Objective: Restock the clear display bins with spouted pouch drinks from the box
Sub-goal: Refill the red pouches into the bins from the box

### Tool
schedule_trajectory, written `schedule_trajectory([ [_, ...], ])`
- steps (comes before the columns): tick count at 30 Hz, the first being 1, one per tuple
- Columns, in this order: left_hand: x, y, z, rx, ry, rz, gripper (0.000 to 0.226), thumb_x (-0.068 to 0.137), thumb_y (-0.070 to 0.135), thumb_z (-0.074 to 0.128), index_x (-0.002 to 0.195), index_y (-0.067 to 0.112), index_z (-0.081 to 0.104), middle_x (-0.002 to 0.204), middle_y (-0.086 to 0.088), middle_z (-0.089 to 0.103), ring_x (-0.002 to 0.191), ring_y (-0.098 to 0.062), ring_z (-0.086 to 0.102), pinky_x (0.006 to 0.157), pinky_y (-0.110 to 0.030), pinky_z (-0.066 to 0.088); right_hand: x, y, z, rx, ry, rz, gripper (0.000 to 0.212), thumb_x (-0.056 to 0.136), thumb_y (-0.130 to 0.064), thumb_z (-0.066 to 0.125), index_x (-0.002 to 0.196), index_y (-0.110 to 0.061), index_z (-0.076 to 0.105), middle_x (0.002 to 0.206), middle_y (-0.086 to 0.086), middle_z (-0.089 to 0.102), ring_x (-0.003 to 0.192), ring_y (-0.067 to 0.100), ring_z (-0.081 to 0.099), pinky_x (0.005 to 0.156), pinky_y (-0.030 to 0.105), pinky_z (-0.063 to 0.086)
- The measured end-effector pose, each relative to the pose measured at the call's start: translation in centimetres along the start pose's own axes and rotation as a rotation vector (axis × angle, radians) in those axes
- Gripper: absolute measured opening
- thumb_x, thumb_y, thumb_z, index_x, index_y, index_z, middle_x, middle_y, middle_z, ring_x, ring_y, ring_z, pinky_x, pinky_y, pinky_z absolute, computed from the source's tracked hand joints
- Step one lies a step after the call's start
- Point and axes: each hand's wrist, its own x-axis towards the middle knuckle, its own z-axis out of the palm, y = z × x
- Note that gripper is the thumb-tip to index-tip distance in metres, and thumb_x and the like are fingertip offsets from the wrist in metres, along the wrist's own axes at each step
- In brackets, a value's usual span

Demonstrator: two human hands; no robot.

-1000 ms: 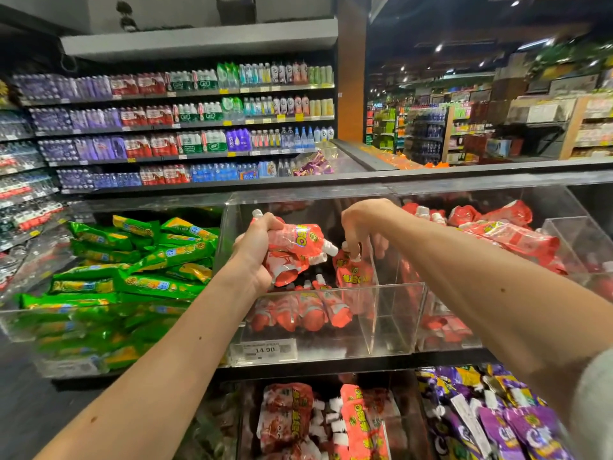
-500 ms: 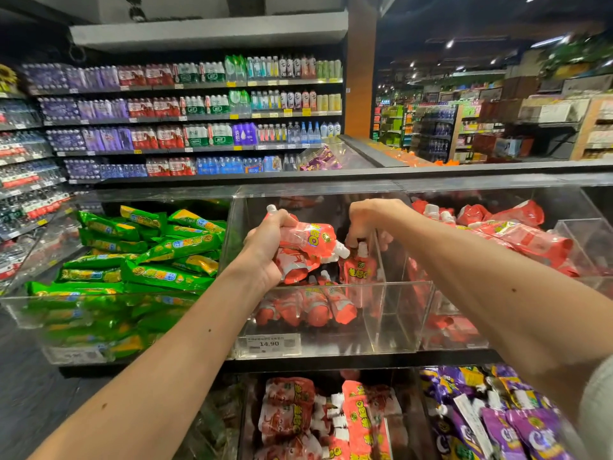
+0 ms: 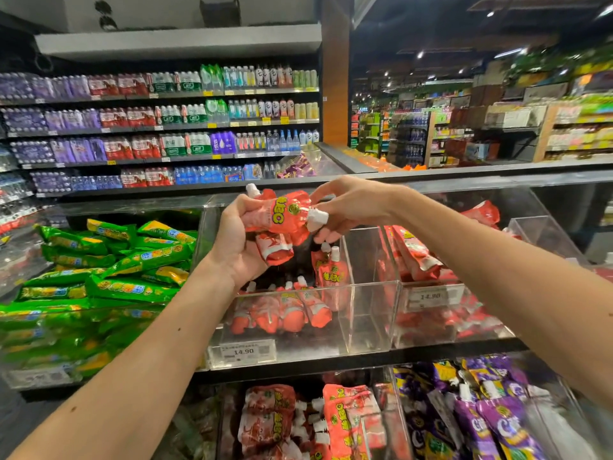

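My left hand [image 3: 236, 240] grips a small bunch of red spouted pouches [image 3: 282, 215] above the middle clear bin [image 3: 371, 313]. My right hand [image 3: 348, 207] pinches the white spout [image 3: 317, 216] of the top pouch in that bunch. Inside the bin, several red pouches [image 3: 292, 310] lie along the front wall, and one pouch [image 3: 331, 270] stands upright near the right divider. The box is not in view.
A bin of green packs [image 3: 109, 273] sits to the left, and a bin of red pouches [image 3: 428, 260] to the right. Lower bins hold red pouches [image 3: 331, 423] and purple pouches [image 3: 491, 416]. Bottled-drink shelves [image 3: 166, 127] stand behind.
My right hand let go of the upright pouch in the bin and rose to the bunch, taking the top pouch's spout. My left hand lifted the bunch slightly.
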Motion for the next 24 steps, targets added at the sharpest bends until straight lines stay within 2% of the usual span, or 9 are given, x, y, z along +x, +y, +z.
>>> schedule_trajectory([
  [4, -0.2, 0.5, 0.0, 0.158, -0.012, -0.042, 0.017, 0.087, 0.024, 0.053, 0.097, 0.013, 0.060, 0.086, -0.007, 0.066, 0.073, -0.019, 0.063, 0.075, -0.033, 0.052, 0.5, 0.7, 1.3, -0.011, 0.108, 0.026, 0.013, 0.096, -0.002, 0.059, 0.105, 0.002, 0.066, 0.090, 0.020, 0.072, 0.073, 0.021, 0.068, 0.061, 0.026, 0.059],
  [7, -0.6, 0.8, 0.0, 0.410, 0.012, -0.044, 0.018, 0.087, 0.016, 0.053, 0.104, 0.014, 0.059, 0.087, -0.004, 0.062, 0.064, -0.018, 0.062, 0.060, -0.030, 0.052, 1.0, 1.4, 1.7, -0.025, 0.191, 0.060, 0.021, 0.096, -0.008, 0.062, 0.108, 0.008, 0.066, 0.085, 0.015, 0.064, 0.062, 0.015, 0.064, 0.062, 0.029, 0.058],
  [9, -1.0, 0.9, 0.0, 0.576, 0.100, 0.036, 0.012, 0.087, 0.009, 0.057, 0.097, 0.014, 0.060, 0.077, -0.001, 0.061, 0.052, -0.015, 0.058, 0.052, -0.027, 0.050, 1.0, 1.4, 1.8, -0.017, 0.215, 0.067, 0.021, 0.096, -0.007, 0.063, 0.113, 0.006, 0.063, 0.082, 0.012, 0.064, 0.054, 0.013, 0.065, 0.056, 0.028, 0.059],
  [11, -1.4, 1.3, -0.3, 0.695, 0.181, 0.093, 0.012, 0.083, 0.008, 0.062, 0.095, 0.011, 0.060, 0.065, -0.002, 0.062, 0.046, -0.014, 0.057, 0.048, -0.025, 0.048, 0.9, 1.1, 1.9, -0.042, 0.234, 0.067, 0.022, 0.098, -0.004, 0.058, 0.119, 0.001, 0.059, 0.084, 0.011, 0.064, 0.057, 0.018, 0.068, 0.055, 0.031, 0.061],
  [14, -1.7, 2.5, -1.2, 0.780, 0.245, 0.151, 0.041, 0.076, 0.016, 0.070, 0.114, 0.007, 0.058, 0.078, -0.008, 0.064, 0.056, -0.018, 0.060, 0.050, -0.028, 0.048, 1.2, 0.7, 2.0, -0.115, 0.256, 0.043, 0.023, 0.100, -0.005, 0.053, 0.123, -0.007, 0.054, 0.088, 0.013, 0.066, 0.060, 0.024, 0.070, 0.060, 0.039, 0.062],
  [16, -2.2, 3.5, -1.6, 0.865, 0.316, 0.272, 0.051, 0.068, 0.026, 0.072, 0.115, 0.013, 0.058, 0.087, -0.007, 0.066, 0.063, -0.019, 0.061, 0.049, -0.026, 0.046, 1.8, 0.6, 2.2, -0.209, 0.266, 0.019, 0.023, 0.100, -0.004, 0.053, 0.122, -0.012, 0.055, 0.089, 0.014, 0.068, 0.062, 0.025, 0.071, 0.056, 0.036, 0.062],
  [19, -3.2, 4.9, -2.2, 0.998, 0.384, 0.444, 0.059, 0.055, 0.039, 0.068, 0.110, 0.022, 0.059, 0.099, -0.003, 0.066, 0.087, -0.024, 0.065, 0.068, -0.039, 0.056, 2.9, 0.8, 3.5, -0.647, 0.208, -0.037, 0.028, 0.096, -0.006, 0.056, 0.120, -0.014, 0.066, 0.101, 0.006, 0.070, 0.074, 0.016, 0.066, 0.055, 0.013, 0.051],
  [20, -3.7, 5.2, -2.3, 1.026, 0.397, 0.479, 0.059, 0.055, 0.041, 0.067, 0.110, 0.023, 0.058, 0.099, -0.002, 0.066, 0.091, -0.025, 0.065, 0.076, -0.043, 0.057, 3.2, 0.9, 4.4, -0.779, 0.159, -0.048, 0.029, 0.093, -0.007, 0.058, 0.118, -0.017, 0.068, 0.103, 0.004, 0.070, 0.076, 0.015, 0.063, 0.054, 0.011, 0.046],
  [24, -4.6, 6.0, -3.1, 1.083, 0.447, 0.564, 0.054, 0.058, 0.040, 0.068, 0.109, 0.027, 0.056, 0.098, 0.003, 0.065, 0.094, -0.022, 0.063, 0.087, -0.043, 0.054, 5.0, 1.3, 8.7, -0.871, -0.031, -0.034, 0.027, 0.086, -0.009, 0.060, 0.102, -0.025, 0.075, 0.080, -0.001, 0.071, 0.072, 0.021, 0.068, 0.066, 0.031, 0.059],
])
